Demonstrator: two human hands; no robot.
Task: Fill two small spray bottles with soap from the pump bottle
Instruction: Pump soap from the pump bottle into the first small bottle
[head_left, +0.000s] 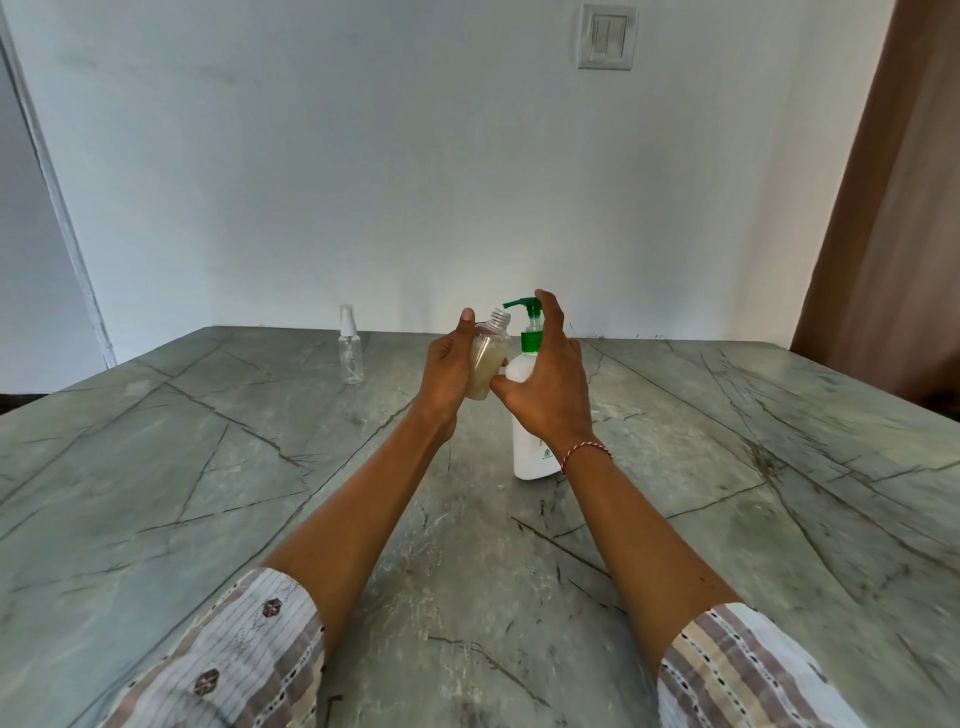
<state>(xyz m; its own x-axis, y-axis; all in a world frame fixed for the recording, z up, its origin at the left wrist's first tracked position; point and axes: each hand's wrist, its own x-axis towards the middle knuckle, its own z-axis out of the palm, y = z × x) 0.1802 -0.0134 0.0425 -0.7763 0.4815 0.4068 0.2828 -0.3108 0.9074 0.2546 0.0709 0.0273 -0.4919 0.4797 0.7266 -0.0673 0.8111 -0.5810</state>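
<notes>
Starting at the left of centre in the frame, we find the capped spray bottle (350, 353) standing upright and apparently empty on the tabletop (208, 467), well apart from the hands. It is clear thin plastic with a white sprayer under a clear cap; we judge it very light and easy to tip, best taken round its body.

In the middle, our left hand (447, 369) wraps the open spray bottle (489, 358), thumb up along its side, and holds it tilted with the threaded neck just under the green spout. Cloudy pale soap fills much of it. We judge its smooth wall thin enough to give under pressure and slippery if soap spills, so a light hold round the middle suits it.

Just to the right, our right hand (545, 384) is curled over the pump bottle (532, 441), index finger on the green pump head (524, 306), thumb against the white shoulder. The bottle stands on the tabletop: opaque white plastic, rounded, stiffer and heavier, steady enough to pump one-handed.

The tabletop is grey-green stone with dark veins, smooth and hard.
</notes>
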